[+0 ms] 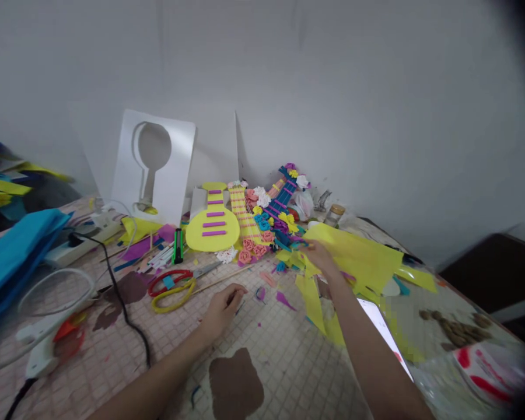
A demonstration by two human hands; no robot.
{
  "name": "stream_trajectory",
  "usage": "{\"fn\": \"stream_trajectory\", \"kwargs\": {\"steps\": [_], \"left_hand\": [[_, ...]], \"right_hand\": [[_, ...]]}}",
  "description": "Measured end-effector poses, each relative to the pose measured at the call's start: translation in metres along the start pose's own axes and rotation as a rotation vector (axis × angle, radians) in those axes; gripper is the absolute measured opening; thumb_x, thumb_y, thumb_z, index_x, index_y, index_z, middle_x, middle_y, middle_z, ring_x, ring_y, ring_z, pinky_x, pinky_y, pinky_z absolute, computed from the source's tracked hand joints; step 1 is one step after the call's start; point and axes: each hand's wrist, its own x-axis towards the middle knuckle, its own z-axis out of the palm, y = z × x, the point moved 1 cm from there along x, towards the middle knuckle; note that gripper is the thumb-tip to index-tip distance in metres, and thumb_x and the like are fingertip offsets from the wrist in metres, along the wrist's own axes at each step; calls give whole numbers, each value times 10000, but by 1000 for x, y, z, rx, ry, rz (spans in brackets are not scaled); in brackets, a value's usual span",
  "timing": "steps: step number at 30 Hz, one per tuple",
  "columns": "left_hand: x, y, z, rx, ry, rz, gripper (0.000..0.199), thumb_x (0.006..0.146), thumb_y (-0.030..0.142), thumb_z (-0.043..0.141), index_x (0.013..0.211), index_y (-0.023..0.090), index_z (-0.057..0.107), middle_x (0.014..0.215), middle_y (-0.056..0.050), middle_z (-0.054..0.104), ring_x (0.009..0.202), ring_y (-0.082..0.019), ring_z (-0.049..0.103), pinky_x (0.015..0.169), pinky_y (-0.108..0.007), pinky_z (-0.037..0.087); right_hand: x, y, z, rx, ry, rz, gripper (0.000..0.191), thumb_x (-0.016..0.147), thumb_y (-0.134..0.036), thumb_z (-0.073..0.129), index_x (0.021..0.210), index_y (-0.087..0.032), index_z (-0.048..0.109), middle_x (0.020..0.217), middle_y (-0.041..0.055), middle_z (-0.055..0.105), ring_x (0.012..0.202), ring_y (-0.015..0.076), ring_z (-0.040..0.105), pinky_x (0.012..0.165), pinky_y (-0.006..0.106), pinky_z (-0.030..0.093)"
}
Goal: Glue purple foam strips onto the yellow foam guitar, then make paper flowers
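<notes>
My left hand (222,310) rests low over the table with its fingers curled together. Whatever lies between them, if anything, is too small to make out. My right hand (318,255) reaches out to loose yellow paper scraps (308,291), its fingers stretched toward the pile and partly blurred. Scissors (172,289) with red and yellow handles lie left of my left hand, beside a thin wooden stick (221,279). Beyond stands a yellow lute-shaped cutout (212,230) with purple strips, next to a pink-and-yellow one (245,219) and a blue one (282,198), both decorated with paper flowers.
A white board (181,157) with a lute-shaped hole leans on the wall. A green cutter (178,248), power strip (76,242), black cable (118,291) and blue paper (17,245) lie leftward. A lit phone (382,326), yellow sheet (359,254) and jar (333,216) are rightward.
</notes>
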Motion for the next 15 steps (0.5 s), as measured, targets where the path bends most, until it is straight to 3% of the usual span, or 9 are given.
{"fn": "stream_trajectory", "kwargs": {"steps": [4,6,9,12,15], "left_hand": [[0,0,1,-21,-22,-12,293,834,378,378,830,165,578,601,18,465,562,-130,415,531,-225,309],[0,0,2,-24,-34,-17,289,830,373,384,820,164,584,607,15,475,562,-129,413,527,-224,308],[0,-1,5,-18,-58,-17,288,830,372,389,813,166,590,643,4,513,591,-134,437,553,-228,328],[0,-2,5,-13,-67,-9,292,832,380,391,813,171,594,682,-5,545,629,-143,465,583,-233,351],[0,-2,4,-3,-73,-3,293,828,390,397,807,176,595,681,-4,552,626,-143,472,581,-231,358]], "right_hand": [[-50,32,-7,-172,-155,-33,201,853,-310,522,918,-132,590,809,12,612,671,113,582,639,297,495],[-60,40,-16,-258,-177,-49,191,866,-312,497,903,-152,595,862,24,617,710,116,582,655,292,497],[-48,39,-39,-377,-148,-71,174,858,-308,508,880,-161,601,884,28,618,755,129,582,698,312,489],[-19,30,-63,-484,-5,-86,163,792,-262,572,895,-145,619,910,78,617,891,203,569,818,380,428],[2,28,-72,-548,93,-85,392,690,-295,647,1048,-142,596,1033,137,583,983,268,539,827,383,406]]}}
